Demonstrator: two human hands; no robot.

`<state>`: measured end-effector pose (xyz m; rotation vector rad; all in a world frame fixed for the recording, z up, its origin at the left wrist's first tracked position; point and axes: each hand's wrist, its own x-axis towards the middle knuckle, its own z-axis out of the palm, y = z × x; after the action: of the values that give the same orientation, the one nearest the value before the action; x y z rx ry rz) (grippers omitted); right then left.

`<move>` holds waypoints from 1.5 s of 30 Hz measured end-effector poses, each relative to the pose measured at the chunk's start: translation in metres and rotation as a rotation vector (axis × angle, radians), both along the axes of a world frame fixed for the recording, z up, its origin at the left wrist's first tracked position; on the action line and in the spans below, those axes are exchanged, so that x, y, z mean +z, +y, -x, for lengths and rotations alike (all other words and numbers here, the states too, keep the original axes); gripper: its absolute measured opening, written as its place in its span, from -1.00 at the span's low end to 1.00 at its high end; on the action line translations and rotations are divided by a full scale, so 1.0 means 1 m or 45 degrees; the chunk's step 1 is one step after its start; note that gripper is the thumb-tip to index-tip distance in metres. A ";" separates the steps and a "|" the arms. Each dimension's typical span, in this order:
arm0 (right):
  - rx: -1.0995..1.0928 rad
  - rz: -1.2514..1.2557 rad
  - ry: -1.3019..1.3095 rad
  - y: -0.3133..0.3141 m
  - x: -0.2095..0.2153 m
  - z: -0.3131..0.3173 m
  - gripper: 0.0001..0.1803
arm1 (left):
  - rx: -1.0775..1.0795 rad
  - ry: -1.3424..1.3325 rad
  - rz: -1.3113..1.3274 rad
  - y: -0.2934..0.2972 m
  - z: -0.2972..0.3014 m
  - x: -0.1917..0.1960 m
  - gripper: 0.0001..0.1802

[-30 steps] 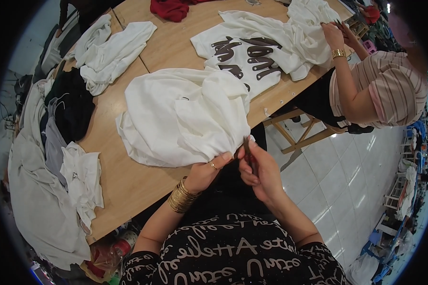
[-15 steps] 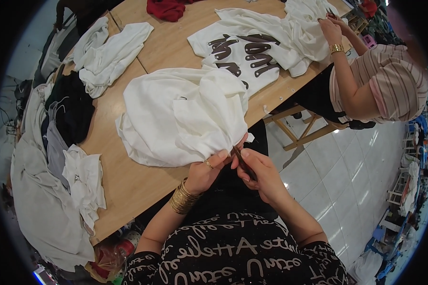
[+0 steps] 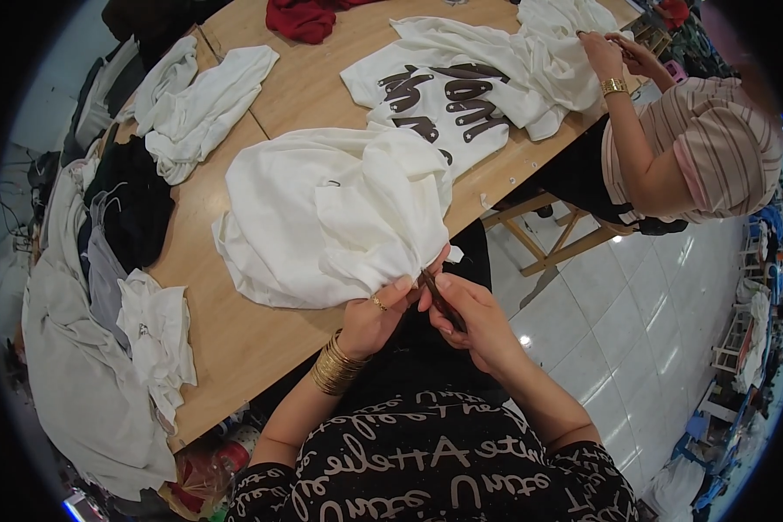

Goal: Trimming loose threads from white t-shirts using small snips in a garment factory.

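Observation:
A bunched white garment (image 3: pixel 296 217) lies on the wooden table in front of me, its near right edge drawn toward me. My left hand (image 3: pixel 376 315) pinches that edge, with the thumb on top of the cloth. In my right hand (image 3: pixel 474 317) is a pair of small dark thread snips (image 3: pixel 441 300), closed in by thumb and fingers. The tip of the snips meets the cloth edge right beside my left fingertips. Whether the blades are apart is too small to tell.
The wooden table (image 3: pixel 213 357) carries more white garments (image 3: pixel 209 104), a dark-printed white garment (image 3: pixel 461 104) and red cloth (image 3: pixel 300 19). Clothes (image 3: pixel 78 365) hang along its left side. A co-worker in a striped top (image 3: pixel 696 143) handles white cloth at the right, above a wooden stool (image 3: pixel 548 235).
My hands and the snips stay at the same cloth edge with barely any shift. The co-worker's hands have moved slightly over their cloth.

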<state>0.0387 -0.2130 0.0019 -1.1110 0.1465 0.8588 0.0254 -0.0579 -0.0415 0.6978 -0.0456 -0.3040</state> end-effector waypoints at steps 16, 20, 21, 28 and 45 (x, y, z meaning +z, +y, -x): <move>0.039 -0.014 -0.014 -0.005 0.003 0.000 -0.63 | 0.042 0.083 -0.065 -0.004 0.005 0.001 -0.46; 0.039 -0.007 -0.009 -0.005 0.001 0.001 -0.62 | 0.082 0.129 -0.161 -0.008 0.004 0.011 -0.36; 0.038 -0.008 -0.008 -0.004 0.002 0.000 -0.62 | 0.081 0.130 -0.162 -0.008 0.004 0.010 -0.36; 0.047 0.010 -0.020 -0.003 0.001 0.001 -0.61 | 0.019 0.081 0.072 -0.003 0.004 -0.002 -0.57; -0.195 -0.053 -0.098 -0.004 0.003 -0.004 -0.64 | 0.100 0.065 0.063 -0.009 0.008 0.007 -0.50</move>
<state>0.0430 -0.2173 0.0049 -1.0779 0.1475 0.6787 0.0177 -0.0665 -0.0348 0.6410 0.0228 -0.2445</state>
